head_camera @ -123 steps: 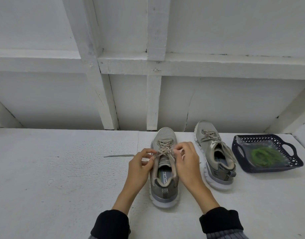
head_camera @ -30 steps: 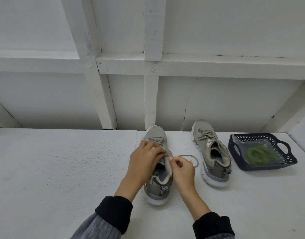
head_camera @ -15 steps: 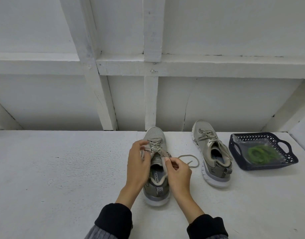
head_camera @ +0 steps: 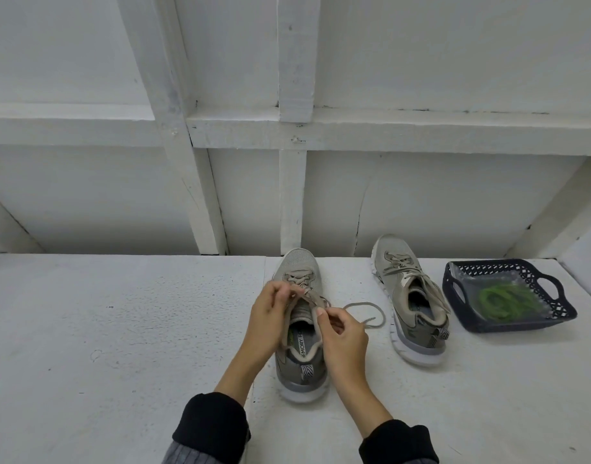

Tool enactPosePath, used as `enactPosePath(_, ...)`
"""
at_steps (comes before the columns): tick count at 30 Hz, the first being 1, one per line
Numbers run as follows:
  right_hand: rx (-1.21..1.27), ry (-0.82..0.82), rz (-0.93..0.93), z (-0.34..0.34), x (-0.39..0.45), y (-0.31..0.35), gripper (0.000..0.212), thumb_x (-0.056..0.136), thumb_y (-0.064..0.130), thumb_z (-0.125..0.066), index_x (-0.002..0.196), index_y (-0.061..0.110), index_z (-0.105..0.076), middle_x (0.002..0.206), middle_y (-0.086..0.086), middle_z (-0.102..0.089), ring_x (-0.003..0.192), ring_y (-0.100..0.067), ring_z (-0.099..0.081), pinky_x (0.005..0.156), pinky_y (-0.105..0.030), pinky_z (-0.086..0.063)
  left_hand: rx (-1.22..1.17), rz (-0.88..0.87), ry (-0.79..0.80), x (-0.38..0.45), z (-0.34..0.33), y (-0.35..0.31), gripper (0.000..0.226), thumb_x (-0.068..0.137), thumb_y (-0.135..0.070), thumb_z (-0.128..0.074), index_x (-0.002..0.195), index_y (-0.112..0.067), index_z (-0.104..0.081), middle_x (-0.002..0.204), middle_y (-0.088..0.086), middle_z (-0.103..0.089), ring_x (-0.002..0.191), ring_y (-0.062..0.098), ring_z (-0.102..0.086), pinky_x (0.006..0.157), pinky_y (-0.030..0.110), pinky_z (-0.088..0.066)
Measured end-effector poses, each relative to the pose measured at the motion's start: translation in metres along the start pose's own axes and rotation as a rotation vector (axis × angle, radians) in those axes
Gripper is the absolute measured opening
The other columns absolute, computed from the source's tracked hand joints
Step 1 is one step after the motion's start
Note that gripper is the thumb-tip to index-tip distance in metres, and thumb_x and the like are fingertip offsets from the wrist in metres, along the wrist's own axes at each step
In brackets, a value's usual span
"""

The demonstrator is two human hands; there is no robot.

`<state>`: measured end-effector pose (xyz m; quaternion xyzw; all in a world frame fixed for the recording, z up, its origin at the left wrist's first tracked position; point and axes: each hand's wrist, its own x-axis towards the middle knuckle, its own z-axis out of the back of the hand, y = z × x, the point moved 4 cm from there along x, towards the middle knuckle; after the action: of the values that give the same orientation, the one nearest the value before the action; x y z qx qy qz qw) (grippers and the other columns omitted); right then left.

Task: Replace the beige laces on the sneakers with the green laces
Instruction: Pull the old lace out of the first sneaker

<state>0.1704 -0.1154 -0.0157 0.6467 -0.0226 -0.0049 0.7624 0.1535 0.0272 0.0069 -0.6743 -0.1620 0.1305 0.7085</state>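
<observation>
Since half a second ago the left hand (head_camera: 270, 314) shifted up to pinch the beige lace (head_camera: 315, 298) crossings, right hand (head_camera: 342, 333) fingers pinching the freed strand, apparently steadying the near sneaker (head_camera: 299, 329) for unthreading.

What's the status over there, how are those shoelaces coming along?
Left hand and right hand both pinching beige lace on near sneaker. Green laces untouched in basket. Nothing blocking.

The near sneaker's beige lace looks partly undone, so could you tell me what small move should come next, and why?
Probably draw the beige lace out of the next eyelets. Both hands, left and right, pinch it over the near sneaker, a freed end trails on the table, but crossings remain near the toe. The green laces wait in the basket.
</observation>
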Motion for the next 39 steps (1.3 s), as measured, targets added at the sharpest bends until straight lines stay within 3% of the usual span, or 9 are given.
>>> enactPosePath(5, 0.004, -0.022, 0.004, -0.001, -0.003, 0.005, 0.018, 0.090, 0.022, -0.066, 0.074, 0.030, -0.064, 0.070, 0.010, -0.067, 0.068, 0.001, -0.061, 0.062, -0.008, -0.045, -0.280, 0.081, -0.136, 0.005, 0.020, 0.000, 0.022, 0.106, -0.016, -0.032, 0.087, -0.011, -0.042, 0.065, -0.003, -0.042, 0.054, 0.005, -0.045, 0.068, 0.022, -0.051)
enactPosePath(10, 0.007, -0.030, 0.019, -0.002, -0.003, 0.004, 0.018, 0.090, 0.021, -0.066, 0.074, 0.029, -0.066, 0.071, 0.009, -0.068, 0.069, 0.001, -0.061, 0.061, -0.009, -0.045, 0.473, -0.243, 0.155, 0.004, 0.013, -0.013, 0.012, 0.099, -0.031, -0.052, 0.099, -0.025, -0.063, 0.088, -0.010, -0.057, 0.083, 0.004, -0.057, 0.076, 0.017, -0.046)
enactPosePath(14, -0.009, -0.026, 0.011, -0.002, -0.001, 0.000, 0.014, 0.090, 0.023, -0.065, 0.077, 0.026, -0.068, 0.072, 0.008, -0.069, 0.070, -0.001, -0.062, 0.063, -0.012, -0.047, 0.796, -0.295, 0.241, 0.008, 0.004, -0.008, 0.015, 0.093, -0.033, -0.063, 0.096, -0.022, -0.072, 0.088, -0.008, -0.042, 0.084, 0.005, -0.049, 0.075, 0.023, -0.047)
enactPosePath(17, 0.001, -0.021, 0.003, -0.002, -0.001, 0.000, 0.016, 0.090, 0.022, -0.065, 0.075, 0.027, -0.067, 0.071, 0.008, -0.069, 0.070, -0.001, -0.062, 0.063, -0.012, -0.048, 0.519, -0.247, 0.129, 0.006, 0.007, -0.007, 0.011, 0.093, -0.026, -0.064, 0.089, -0.019, -0.071, 0.092, -0.007, -0.048, 0.087, -0.001, -0.051, 0.078, 0.012, -0.043)
enactPosePath(21, 0.017, -0.013, -0.004, -0.002, -0.001, 0.000, 0.012, 0.090, 0.022, -0.066, 0.078, 0.021, -0.070, 0.071, 0.006, -0.069, 0.068, 0.000, -0.061, 0.060, -0.009, -0.046, -0.120, 0.009, 0.008, 0.004, 0.017, 0.001, 0.018, 0.101, -0.022, -0.051, 0.089, -0.009, -0.055, 0.109, -0.003, -0.070, 0.105, 0.016, -0.066, 0.089, 0.027, -0.052)
enactPosePath(26, 0.020, -0.025, 0.001, -0.001, -0.002, 0.001, 0.015, 0.090, 0.021, -0.066, 0.075, 0.027, -0.067, 0.070, 0.007, -0.068, 0.066, -0.001, -0.061, 0.060, -0.009, -0.046, -0.665, 0.225, -0.263, 0.004, 0.033, 0.006, 0.018, 0.104, -0.016, -0.041, 0.087, -0.013, -0.046, 0.063, -0.004, -0.045, 0.049, 0.008, -0.046, 0.052, 0.021, -0.050)
enactPosePath(29, 0.014, -0.027, 0.005, 0.000, -0.002, 0.001, 0.016, 0.090, 0.020, -0.066, 0.075, 0.027, -0.066, 0.070, 0.007, -0.068, 0.066, 0.002, -0.060, 0.060, -0.009, -0.045, -0.268, 0.171, -0.342, 0.006, 0.055, 0.009, 0.016, 0.102, -0.024, -0.047, 0.087, -0.018, -0.049, 0.063, -0.004, -0.037, 0.053, 0.010, -0.030, 0.045, 0.021, -0.029)
enactPosePath(33, 0.008, -0.028, 0.006, -0.002, -0.002, 0.000, 0.012, 0.089, 0.022, -0.068, 0.078, 0.025, -0.068, 0.071, 0.009, -0.069, 0.069, 0.002, -0.062, 0.061, -0.009, -0.046, 0.394, 0.078, -0.166, 0.006, 0.066, 0.025, 0.015, 0.097, -0.032, -0.056, 0.085, -0.025, -0.059, 0.072, -0.003, -0.055, 0.066, 0.013, -0.047, 0.061, 0.029, -0.038)
enactPosePath(39, -0.054, 0.011, 0.032, -0.001, 0.004, -0.001, 0.007, 0.086, 0.023, -0.071, 0.083, 0.019, -0.067, 0.075, 0.008, -0.069, 0.072, 0.000, -0.063, 0.065, -0.014, -0.048, 0.629, -0.103, -0.218, -0.009, 0.045, 0.020, 0.014, 0.095, -0.030, -0.060, 0.107, -0.028, -0.066, 0.111, -0.009, -0.050, 0.105, 0.009, -0.042, 0.087, 0.028, -0.038)
